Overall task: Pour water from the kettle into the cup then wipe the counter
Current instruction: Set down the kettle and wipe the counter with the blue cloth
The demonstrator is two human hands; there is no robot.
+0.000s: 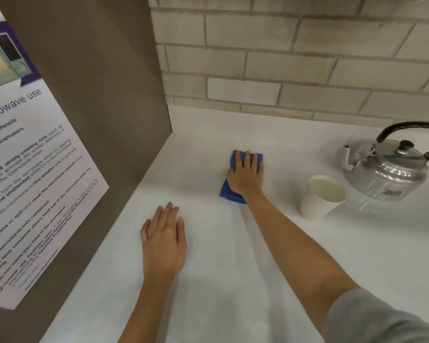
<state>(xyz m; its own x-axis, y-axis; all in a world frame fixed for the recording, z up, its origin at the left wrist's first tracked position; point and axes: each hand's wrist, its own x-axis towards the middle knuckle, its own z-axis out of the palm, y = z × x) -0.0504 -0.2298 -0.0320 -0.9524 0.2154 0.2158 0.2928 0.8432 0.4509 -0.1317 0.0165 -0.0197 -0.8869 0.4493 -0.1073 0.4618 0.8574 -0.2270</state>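
A folded blue cloth [227, 191] lies on the white counter [233, 256] near the middle. My right hand [245, 175] presses flat on top of it, fingers spread, covering most of it. My left hand [164, 241] rests palm down on the bare counter nearer to me, holding nothing. A white paper cup [320, 199] stands upright to the right of the cloth; its inside looks pale. Behind the cup, at the right edge, sits a shiny metal kettle [386, 172] with a black handle, its spout pointing left.
A brown side panel [104, 120] walls off the counter on the left and carries a printed microwave-use notice [27, 181]. A pale brick wall [282, 58] runs along the back.
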